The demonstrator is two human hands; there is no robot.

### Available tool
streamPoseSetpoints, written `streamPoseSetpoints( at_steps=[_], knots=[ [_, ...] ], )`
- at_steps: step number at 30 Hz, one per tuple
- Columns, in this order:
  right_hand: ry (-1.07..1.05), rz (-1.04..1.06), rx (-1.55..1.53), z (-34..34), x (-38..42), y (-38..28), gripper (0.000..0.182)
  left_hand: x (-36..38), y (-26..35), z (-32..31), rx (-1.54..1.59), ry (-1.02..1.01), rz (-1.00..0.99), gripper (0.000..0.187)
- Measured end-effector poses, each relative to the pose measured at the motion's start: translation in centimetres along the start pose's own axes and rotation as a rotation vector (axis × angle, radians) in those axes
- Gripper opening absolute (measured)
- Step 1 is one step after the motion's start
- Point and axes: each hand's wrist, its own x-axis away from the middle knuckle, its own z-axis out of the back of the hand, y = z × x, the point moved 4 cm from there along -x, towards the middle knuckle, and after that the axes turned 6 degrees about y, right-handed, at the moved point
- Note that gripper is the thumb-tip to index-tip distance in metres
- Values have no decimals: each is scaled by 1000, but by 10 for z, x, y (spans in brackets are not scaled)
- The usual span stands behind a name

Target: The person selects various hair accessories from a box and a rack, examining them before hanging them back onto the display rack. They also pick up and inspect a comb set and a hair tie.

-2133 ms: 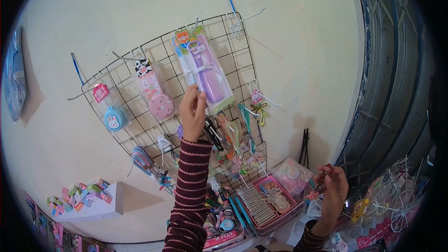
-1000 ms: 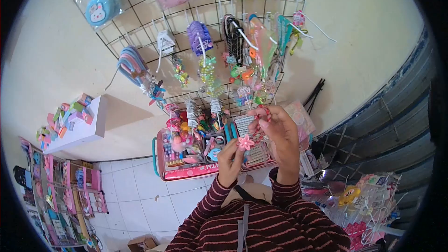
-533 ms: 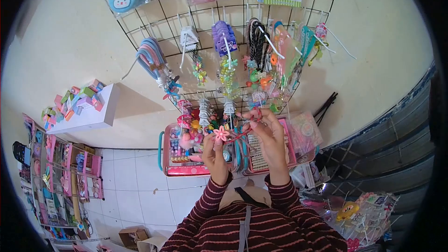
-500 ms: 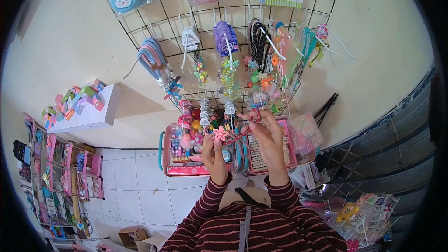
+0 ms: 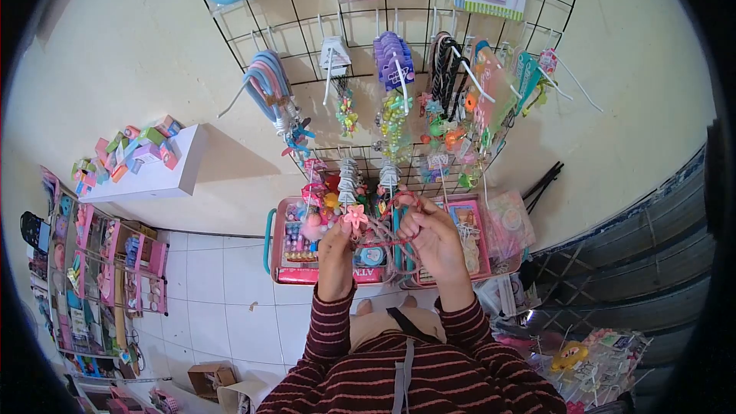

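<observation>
Between my hands stretches a red braided cord (image 5: 387, 243), looped and hanging slack, with greyish-pink strands beside it. A pink plastic flower (image 5: 356, 216) sits at its left end, pinched by the thumb and fingers of my left hand (image 5: 335, 251). My right hand (image 5: 439, 248) is closed on the cord's right side, fingers curled around the loop. Both hands are in front of the lower hooks, where white cards (image 5: 349, 181) with colourful hair accessories hang. Below them stand an open pink case (image 5: 307, 276) of beads and a second pink case (image 5: 477, 222).
A black wire grid (image 5: 297, 8) on the wall carries blue and pink hair ties (image 5: 270, 84), purple cards (image 5: 393, 57) and black cords (image 5: 445, 69). At left is a white shelf (image 5: 165, 172) with small boxes. A metal shutter (image 5: 636, 222) stands at right.
My view has shifted slightly, so the rack appears further right. My left hand and the flower have moved a little left; the cord's loop hangs lower and wider below my right fingers.
</observation>
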Motion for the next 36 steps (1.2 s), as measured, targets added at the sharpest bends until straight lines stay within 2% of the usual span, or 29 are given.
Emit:
streamPoseSetpoints(
  at_steps=[1,2,4,5,8,10,11,14,15,16,18,20,22,24,26,27,28,30,32,34,36],
  knots=[
    [37,-28,14,-1,2,1,24,0,0,0,130,-17,43,19],
    [74,-56,29,-1,3,3,26,0,1,0,132,-16,42,19],
    [80,-81,91,3,5,6,26,1,-4,0,370,33,206,19],
    [87,-105,152,7,6,9,26,-1,-4,2,372,31,207,19],
    [118,-164,220,36,6,24,27,-7,-6,7,359,-42,135,20],
    [113,-207,246,47,11,31,24,-12,-3,8,195,-141,-53,22],
    [180,-236,257,52,13,38,22,-16,-8,16,181,-169,-116,23],
    [285,-298,307,61,21,48,18,-20,-17,18,144,-135,-128,21],
    [238,-281,295,61,22,49,18,-20,-21,17,262,-95,-42,20],
    [193,-266,280,61,23,50,19,-21,-25,18,265,-92,-38,20],
    [226,-273,271,68,24,51,19,-23,-34,20,424,-113,42,18],
    [269,-233,297,68,22,43,21,-25,-38,25,397,-89,61,18],
    [271,-230,340,66,21,33,23,-28,-45,31,646,-77,172,19],
    [214,-137,323,72,19,26,23,-30,-39,28,578,-9,197,15],
    [255,-126,314,76,17,23,25,-30,-45,34,221,-285,237,21],
    [235,-142,336,77,15,22,24,-27,-42,29,-98,-205,189,25],
    [212,-158,358,77,14,22,23,-24,-41,27,-101,-195,207,25],
    [232,-212,318,89,9,33,22,-19,-39,21,-288,-331,121,27],
    [218,-372,109,100,8,52,20,-17,-39,19,-263,-324,160,27],
    [221,-458,91,108,10,71,17,-17,-37,16,-281,-331,123,28],
    [265,-636,-35,123,16,98,19,-18,-41,24,-337,-294,116,26]
  ],
)
